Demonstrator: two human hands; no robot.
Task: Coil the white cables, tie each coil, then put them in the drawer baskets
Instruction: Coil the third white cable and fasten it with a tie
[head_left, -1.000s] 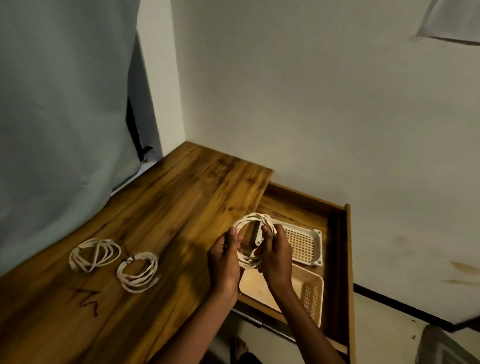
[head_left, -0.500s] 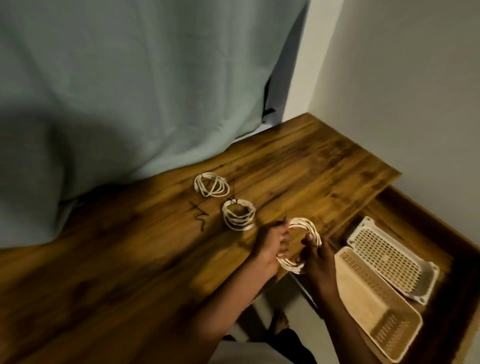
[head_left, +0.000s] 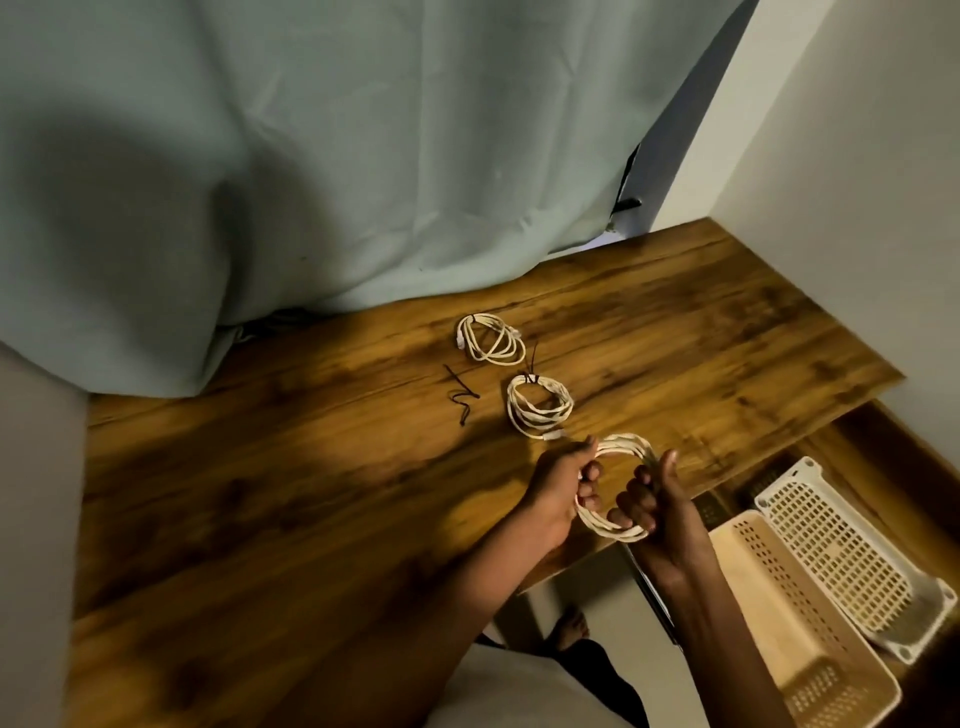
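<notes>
Left hand: the left hand (head_left: 558, 491) grips the left side of a white cable coil (head_left: 621, 486), fingers curled through the loop and thumb on top.
Right hand: the right hand (head_left: 657, 512) grips the coil's right side, fingers wrapped round the strands, thumb raised.
Held coil: lifted between both hands over the near edge of the wooden counter (head_left: 291, 493), beside the open drawer (head_left: 883, 447).
Tied coil (head_left: 540, 406): flat on the counter just beyond the hands, a dark tie at its far side.
Far coil (head_left: 490, 338): flat on the counter, further back, near the curtain (head_left: 322, 156).
Loose black tie (head_left: 461, 396): on the counter left of the tied coil.
Drawer baskets: a beige basket (head_left: 800, 623) and a white basket (head_left: 852, 551) lie side by side in the drawer, touching.
</notes>
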